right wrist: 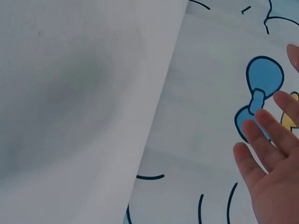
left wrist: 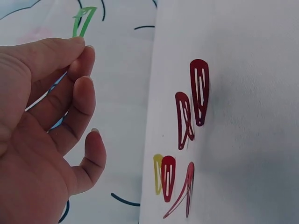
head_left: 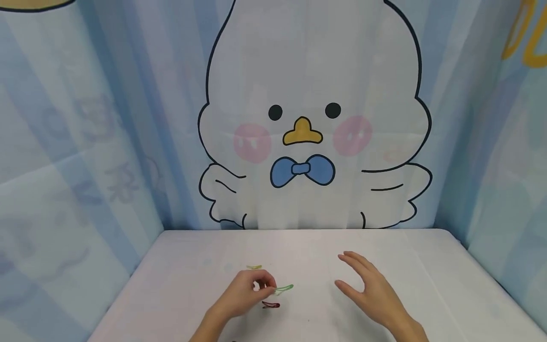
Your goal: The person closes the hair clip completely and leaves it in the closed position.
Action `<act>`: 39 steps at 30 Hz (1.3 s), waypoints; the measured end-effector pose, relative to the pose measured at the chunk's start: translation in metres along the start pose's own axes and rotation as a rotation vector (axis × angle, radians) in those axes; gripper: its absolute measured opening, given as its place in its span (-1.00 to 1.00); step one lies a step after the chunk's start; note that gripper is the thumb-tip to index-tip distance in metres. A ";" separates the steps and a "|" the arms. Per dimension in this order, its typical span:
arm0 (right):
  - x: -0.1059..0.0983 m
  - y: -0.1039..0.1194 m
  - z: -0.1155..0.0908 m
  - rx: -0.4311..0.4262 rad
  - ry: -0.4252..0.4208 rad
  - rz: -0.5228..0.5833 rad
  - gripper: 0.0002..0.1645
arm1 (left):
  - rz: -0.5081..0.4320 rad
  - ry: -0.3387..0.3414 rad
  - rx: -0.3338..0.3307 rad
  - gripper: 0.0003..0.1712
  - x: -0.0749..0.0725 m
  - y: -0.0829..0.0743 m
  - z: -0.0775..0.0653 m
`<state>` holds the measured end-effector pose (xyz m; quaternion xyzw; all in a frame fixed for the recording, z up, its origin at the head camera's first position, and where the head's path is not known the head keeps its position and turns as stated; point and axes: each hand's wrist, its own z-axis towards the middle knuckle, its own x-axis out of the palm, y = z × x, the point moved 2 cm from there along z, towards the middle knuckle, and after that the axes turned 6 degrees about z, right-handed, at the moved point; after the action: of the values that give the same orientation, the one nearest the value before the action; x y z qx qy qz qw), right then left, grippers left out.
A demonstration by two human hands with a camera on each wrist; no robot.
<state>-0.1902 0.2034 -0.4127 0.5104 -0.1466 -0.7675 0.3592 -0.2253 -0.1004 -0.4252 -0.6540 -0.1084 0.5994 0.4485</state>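
Between thumb and index finger my left hand (head_left: pixel 243 294) pinches a green snap hair clip (head_left: pixel 286 288), its two metal parts spread apart. The left wrist view shows the green hair clip (left wrist: pixel 86 11) sticking up past the thumb, the other fingers loosely curled. On the table near this hand lie two dark red hair clips (left wrist: pixel 199 63), a red hair clip (left wrist: pixel 168 159), a yellow hair clip (left wrist: pixel 156 175) and a pinkish-red clip (left wrist: pixel 190 170) with its halves spread. My right hand (head_left: pixel 376 294) hovers over the table's right side, fingers extended and thumb apart, holding nothing.
A white table (head_left: pixel 427 266) spans the space before me. Behind it hangs a curtain (head_left: pixel 312 61) printed with a white bird wearing a blue bow tie. Light blue curtains (head_left: pixel 60 142) stand along both sides.
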 end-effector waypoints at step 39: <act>0.051 0.036 0.001 -0.234 0.016 0.330 -0.88 | -0.082 0.035 0.064 -0.93 0.021 -0.025 0.023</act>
<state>-0.1882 0.1428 -0.4255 0.4403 -0.1354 -0.7059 0.5381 -0.2303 -0.0612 -0.4186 -0.6447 -0.1084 0.5722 0.4952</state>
